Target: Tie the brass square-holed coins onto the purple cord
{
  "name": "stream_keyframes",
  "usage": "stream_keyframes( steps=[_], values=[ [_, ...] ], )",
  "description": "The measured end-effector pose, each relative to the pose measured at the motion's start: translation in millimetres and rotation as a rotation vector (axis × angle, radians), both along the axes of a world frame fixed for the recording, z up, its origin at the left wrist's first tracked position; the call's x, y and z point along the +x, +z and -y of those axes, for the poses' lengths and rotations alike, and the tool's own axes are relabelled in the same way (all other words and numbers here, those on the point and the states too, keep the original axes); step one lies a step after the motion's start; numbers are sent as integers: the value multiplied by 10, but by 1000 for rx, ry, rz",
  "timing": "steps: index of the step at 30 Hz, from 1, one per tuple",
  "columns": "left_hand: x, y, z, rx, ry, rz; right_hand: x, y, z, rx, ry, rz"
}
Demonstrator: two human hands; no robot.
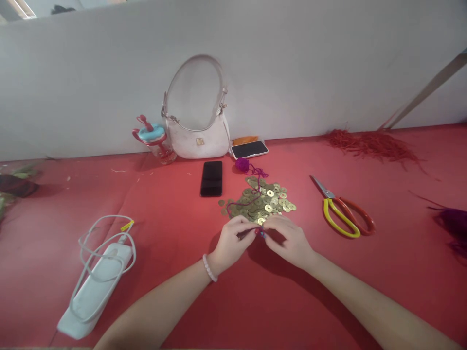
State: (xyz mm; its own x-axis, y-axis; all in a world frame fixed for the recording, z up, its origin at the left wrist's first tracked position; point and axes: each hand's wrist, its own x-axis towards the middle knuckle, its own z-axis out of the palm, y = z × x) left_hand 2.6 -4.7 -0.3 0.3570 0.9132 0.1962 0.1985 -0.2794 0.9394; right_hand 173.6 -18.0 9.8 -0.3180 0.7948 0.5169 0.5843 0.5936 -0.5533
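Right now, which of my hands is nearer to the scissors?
Right. Your right hand is to the left of the scissors, not touching them; your left hand is farther left, beyond the right one.

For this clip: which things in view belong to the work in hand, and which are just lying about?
Work in hand:
purple yarn, its strand reaching the left hand
brass-coloured coins, piled near the fingertips
scissors, probably

Apparently lying about:
white handbag
lidded cup
black phone
white-edged phone
white device with cable
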Motion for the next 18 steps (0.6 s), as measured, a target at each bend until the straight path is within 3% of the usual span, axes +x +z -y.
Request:
stream_keyframes(
  steps=[18],
  values=[
    [6,4,19,2,-11,-21,-9,-8,12,38,-58,31]
  ],
)
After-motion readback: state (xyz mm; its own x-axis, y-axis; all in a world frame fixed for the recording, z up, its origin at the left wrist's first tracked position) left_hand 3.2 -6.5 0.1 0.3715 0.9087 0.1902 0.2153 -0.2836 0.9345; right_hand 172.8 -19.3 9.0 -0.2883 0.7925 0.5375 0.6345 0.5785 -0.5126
